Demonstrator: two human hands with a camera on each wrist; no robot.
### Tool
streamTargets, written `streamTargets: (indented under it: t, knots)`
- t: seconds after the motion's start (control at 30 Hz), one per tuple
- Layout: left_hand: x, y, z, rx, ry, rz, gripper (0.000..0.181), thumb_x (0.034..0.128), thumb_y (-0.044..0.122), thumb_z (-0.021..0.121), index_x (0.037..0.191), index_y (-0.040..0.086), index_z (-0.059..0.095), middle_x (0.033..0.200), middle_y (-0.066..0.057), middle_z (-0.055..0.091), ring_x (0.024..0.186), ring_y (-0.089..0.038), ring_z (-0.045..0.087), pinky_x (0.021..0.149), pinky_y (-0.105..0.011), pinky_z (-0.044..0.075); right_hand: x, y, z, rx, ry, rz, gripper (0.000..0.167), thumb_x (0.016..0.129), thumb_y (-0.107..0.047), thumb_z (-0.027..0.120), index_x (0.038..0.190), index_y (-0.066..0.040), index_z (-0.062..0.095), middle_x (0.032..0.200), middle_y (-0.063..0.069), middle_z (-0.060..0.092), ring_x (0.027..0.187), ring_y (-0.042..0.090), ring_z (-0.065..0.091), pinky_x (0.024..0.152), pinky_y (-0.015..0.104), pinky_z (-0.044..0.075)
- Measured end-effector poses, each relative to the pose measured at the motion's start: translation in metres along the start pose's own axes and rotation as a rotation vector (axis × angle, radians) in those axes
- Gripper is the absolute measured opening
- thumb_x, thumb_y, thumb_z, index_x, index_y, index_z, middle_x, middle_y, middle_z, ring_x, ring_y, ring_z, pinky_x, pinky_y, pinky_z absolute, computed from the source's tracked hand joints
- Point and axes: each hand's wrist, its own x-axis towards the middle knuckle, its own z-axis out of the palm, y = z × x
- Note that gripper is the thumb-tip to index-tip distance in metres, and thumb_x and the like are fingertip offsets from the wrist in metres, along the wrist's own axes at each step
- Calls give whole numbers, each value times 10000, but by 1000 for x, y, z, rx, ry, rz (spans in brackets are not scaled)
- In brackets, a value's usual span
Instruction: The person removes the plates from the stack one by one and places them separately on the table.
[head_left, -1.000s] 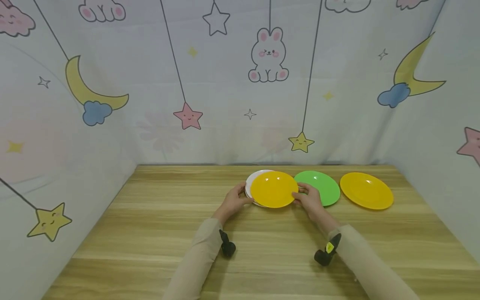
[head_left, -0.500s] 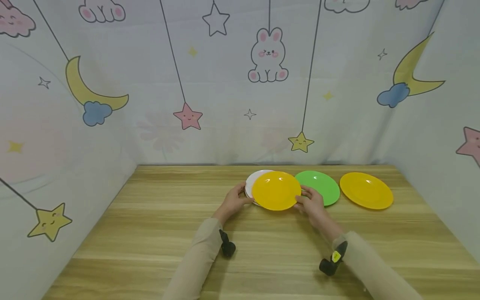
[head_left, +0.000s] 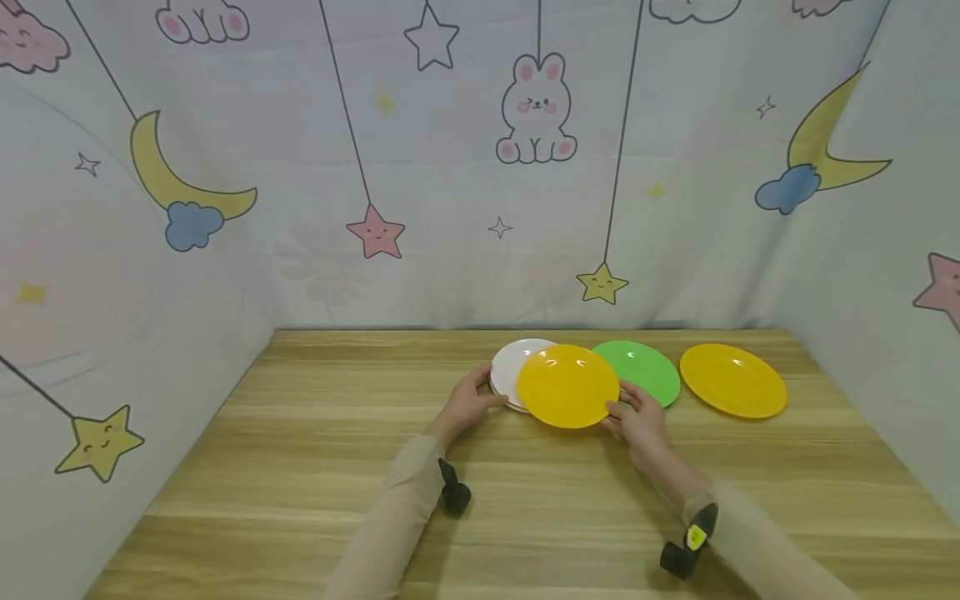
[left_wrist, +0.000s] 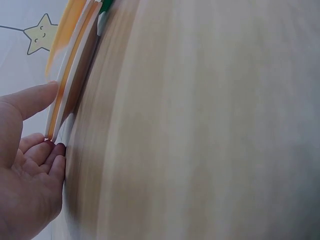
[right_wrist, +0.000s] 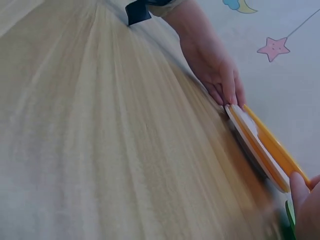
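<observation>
A yellow plate is pinched at its right edge by my right hand, thumb on top and fingers beneath. It overlaps the right part of a stack of plates with a white one on top. My left hand holds the stack's left edge. In the left wrist view the left thumb lies against the rims of the stack, where white and orange layers show, with the fingertips under it. The right wrist view has the yellow plate tilted above the stack, and the right thumb at its near end.
A green plate lies just right of the held plate, partly covered by it. Further right is another yellow plate. All rest near the back edge of the wooden table, before a patterned curtain.
My right hand and the yellow plate have moved right and slightly toward the front, uncovering more of the white plate. The left hand has stayed at the stack.
</observation>
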Motion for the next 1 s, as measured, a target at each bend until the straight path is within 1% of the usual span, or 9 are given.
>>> streamTargets:
  t: [0.17, 0.4, 0.5, 0.63, 0.83, 1.0]
  knots:
    - [0, 1, 0, 12, 7, -7, 721, 802, 97, 683, 1384, -52, 285, 1395, -213, 356, 1280, -297, 360, 1055, -374, 316, -8, 0, -5, 32, 13, 10, 553, 898, 37, 480, 1406, -4, 267, 1259, 167, 386, 699, 13, 571, 669, 162, 528]
    - [0, 2, 1, 12, 14, -5, 712, 796, 80, 681, 1378, -60, 295, 1395, -217, 355, 1283, -300, 353, 1060, -377, 309, -23, 3, -10, 46, 19, 25, 553, 920, 4, 448, 1425, -26, 224, 1312, 170, 346, 730, 6, 557, 700, 152, 515]
    - [0, 1, 1, 15, 15, -2, 710, 796, 82, 680, 1374, -67, 297, 1395, -226, 349, 1285, -307, 348, 1061, -382, 306, -29, 4, -15, 58, 17, 43, 566, 925, -6, 448, 1434, -35, 202, 1321, 160, 334, 746, 1, 552, 710, 149, 512]
    - [0, 0, 2, 17, 19, -4, 709, 793, 82, 681, 1374, -63, 301, 1396, -221, 351, 1285, -300, 350, 1059, -374, 309, -36, 4, -21, 73, 20, 77, 578, 927, -12, 447, 1441, -45, 186, 1335, 145, 319, 771, 3, 544, 728, 152, 510]
    - [0, 1, 2, -1, 13, -3, 718, 791, 71, 680, 1373, -78, 287, 1392, -239, 345, 1285, -314, 343, 1057, -372, 312, -45, 8, -35, 59, 25, 90, 582, 929, -30, 448, 1444, -44, 177, 1352, 141, 299, 790, -8, 545, 745, 164, 511]
    - [-1, 1, 1, 10, 16, -6, 720, 787, 69, 684, 1370, -82, 290, 1388, -242, 350, 1285, -315, 344, 1056, -370, 316, -52, 13, -47, 54, 40, 102, 582, 929, -40, 452, 1445, -52, 185, 1357, 140, 301, 788, -13, 544, 736, 169, 513]
